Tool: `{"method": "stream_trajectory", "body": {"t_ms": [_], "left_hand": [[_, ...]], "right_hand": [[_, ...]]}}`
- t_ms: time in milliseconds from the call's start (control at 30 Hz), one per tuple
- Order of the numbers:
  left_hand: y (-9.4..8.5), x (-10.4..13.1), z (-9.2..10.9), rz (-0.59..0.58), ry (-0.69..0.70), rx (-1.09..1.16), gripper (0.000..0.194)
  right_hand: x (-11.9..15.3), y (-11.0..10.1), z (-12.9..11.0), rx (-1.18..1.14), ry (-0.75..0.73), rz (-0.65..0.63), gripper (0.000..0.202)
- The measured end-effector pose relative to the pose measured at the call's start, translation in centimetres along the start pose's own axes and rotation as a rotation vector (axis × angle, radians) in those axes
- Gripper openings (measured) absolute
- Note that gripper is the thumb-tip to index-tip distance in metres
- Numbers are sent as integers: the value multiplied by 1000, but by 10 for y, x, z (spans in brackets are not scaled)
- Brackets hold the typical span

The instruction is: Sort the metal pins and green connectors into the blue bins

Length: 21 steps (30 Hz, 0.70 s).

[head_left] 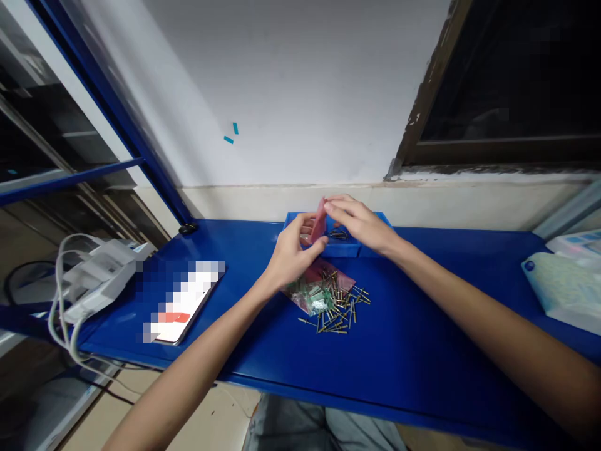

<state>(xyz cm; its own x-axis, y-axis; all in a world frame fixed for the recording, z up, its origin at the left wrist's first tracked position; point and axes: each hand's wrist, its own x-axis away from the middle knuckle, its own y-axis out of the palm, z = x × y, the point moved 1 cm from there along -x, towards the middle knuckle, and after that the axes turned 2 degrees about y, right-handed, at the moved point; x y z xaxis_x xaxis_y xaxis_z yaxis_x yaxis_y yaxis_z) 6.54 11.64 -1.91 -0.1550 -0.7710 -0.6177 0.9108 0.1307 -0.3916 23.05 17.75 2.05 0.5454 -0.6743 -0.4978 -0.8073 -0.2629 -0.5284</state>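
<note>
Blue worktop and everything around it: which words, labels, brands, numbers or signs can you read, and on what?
None can be read.
Phone screen: blocked out by pixels; no text legible.
Clear packet with green marks: too small and blurred.
Pale package at the right edge: too blurred to tell.

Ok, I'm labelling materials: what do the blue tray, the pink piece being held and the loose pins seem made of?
Blue tray: probably smooth plastic, given its even colour and soft sheen. Pink piece: likely smooth plastic film, from its thinness, though paper is possible. Loose pins: shiny metal, from their silvery and brassy glints.
</note>
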Motion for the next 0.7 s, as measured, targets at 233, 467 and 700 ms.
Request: {"method": "stream_trajectory", "body": {"t_ms": [233,467,700], "left_hand": [[-6,-7,-19,114,-195,292,30],[-12,-9,-22,174,-208,293,25],[-31,-14,-37,120,-84,-268,22]], "right_hand": [[1,13,9,84,-107,-10,12],[-4,15,28,-369,438,152,26],[-23,25,40,-213,346,303,26]]}}
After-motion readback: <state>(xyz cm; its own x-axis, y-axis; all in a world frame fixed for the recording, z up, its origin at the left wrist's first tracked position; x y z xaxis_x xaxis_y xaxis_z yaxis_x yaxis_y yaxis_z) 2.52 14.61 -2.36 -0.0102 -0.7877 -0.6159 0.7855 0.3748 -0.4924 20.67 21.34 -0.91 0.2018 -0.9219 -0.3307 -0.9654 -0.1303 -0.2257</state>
